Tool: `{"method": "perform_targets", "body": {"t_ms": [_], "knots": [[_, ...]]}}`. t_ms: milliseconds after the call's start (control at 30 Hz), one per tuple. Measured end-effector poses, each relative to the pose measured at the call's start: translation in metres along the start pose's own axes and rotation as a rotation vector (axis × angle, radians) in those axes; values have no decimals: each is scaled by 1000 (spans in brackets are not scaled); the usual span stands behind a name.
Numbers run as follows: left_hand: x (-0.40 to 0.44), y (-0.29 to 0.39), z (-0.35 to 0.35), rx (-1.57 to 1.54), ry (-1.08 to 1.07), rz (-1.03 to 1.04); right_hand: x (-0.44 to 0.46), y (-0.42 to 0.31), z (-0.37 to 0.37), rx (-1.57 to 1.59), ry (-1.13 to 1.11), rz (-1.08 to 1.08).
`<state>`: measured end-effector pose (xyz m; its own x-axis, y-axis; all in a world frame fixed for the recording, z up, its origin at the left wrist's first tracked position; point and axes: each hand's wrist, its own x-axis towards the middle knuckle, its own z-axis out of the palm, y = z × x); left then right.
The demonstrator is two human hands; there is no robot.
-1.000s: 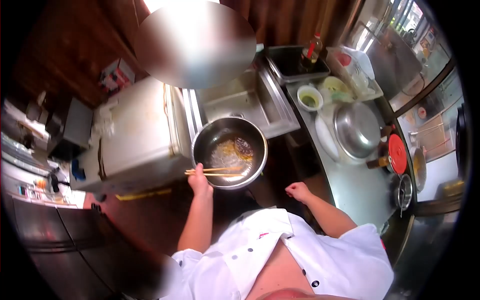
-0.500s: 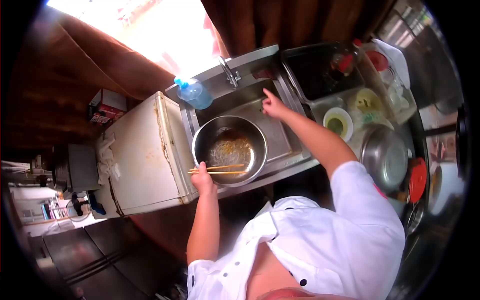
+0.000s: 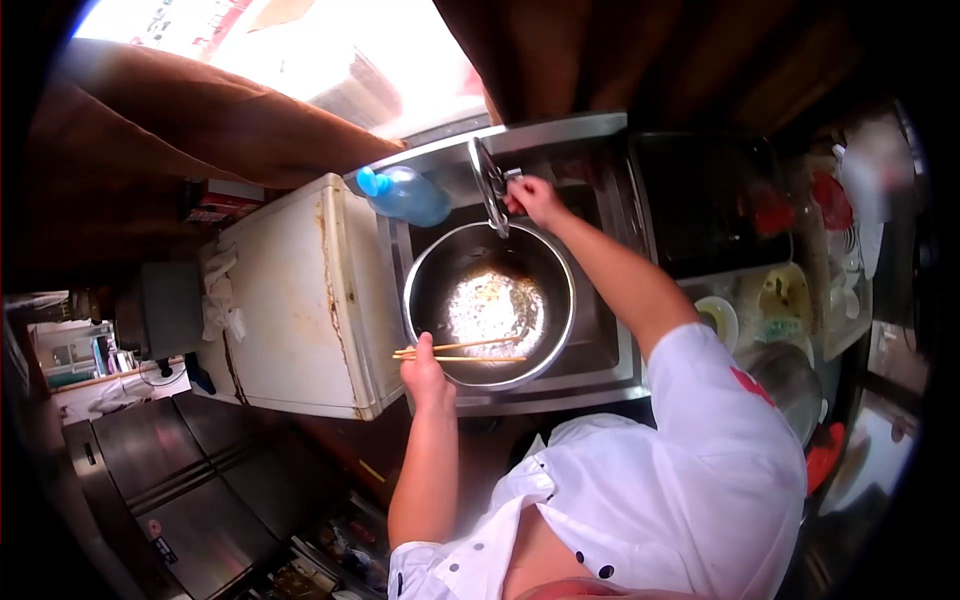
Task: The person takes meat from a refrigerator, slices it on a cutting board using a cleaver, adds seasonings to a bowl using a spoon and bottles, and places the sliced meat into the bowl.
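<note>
My left hand is closed on the near-left rim of a round metal bowl, with a pair of chopsticks pinched in the same grip. The chopsticks reach across the bowl's near side. Shiny, rippled liquid lies in the bottom of the bowl, which is over the sink, under the spout of the faucet. At the faucet's side, my right hand has its fingers closed around the small handle, which they partly cover.
Left of the faucet, a blue-capped plastic bottle leans on the sink ledge. A rusty-edged white cabinet adjoins the sink. To the right are a dark tray, a cup with greenish liquid and an upturned metal bowl.
My right hand has moved from over the sink, finger pointing, to the faucet handle. The bowl has shifted under the spout, and the liquid in it looks brighter and more rippled.
</note>
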<state>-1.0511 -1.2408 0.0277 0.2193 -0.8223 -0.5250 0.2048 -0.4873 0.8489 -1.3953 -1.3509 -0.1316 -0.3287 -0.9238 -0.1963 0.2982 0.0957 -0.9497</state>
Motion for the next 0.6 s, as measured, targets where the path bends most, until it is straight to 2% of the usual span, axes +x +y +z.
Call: {"method": "perform_targets", "body": {"t_ms": [67, 100, 167, 267, 300, 400, 467, 533, 600], "knots": [[-2, 3, 8, 14, -4, -17, -11, 22, -8, -68, 31, 51], [-4, 7, 14, 16, -10, -24, 0, 12, -8, -67, 18, 33], [-2, 4, 14, 16, 4, -32, 11, 0, -5, 61, 51, 178], [4, -9, 13, 30, 27, -19, 42, -46, -1, 62, 106, 272], [2, -10, 14, 33, 53, 5, 47, -53, -2, 71, 106, 375], [-7, -7, 15, 15, 60, 4, 44, -39, -7, 101, 139, 323], [-15, -1, 8, -32, 74, 23, 28, -27, -16, 37, 150, 150], [-22, 3, -6, -77, 112, 33, -12, -41, -27, 145, 184, 143], [-24, 1, -34, -177, 122, -2, -54, -51, -41, 72, 167, 150]]}}
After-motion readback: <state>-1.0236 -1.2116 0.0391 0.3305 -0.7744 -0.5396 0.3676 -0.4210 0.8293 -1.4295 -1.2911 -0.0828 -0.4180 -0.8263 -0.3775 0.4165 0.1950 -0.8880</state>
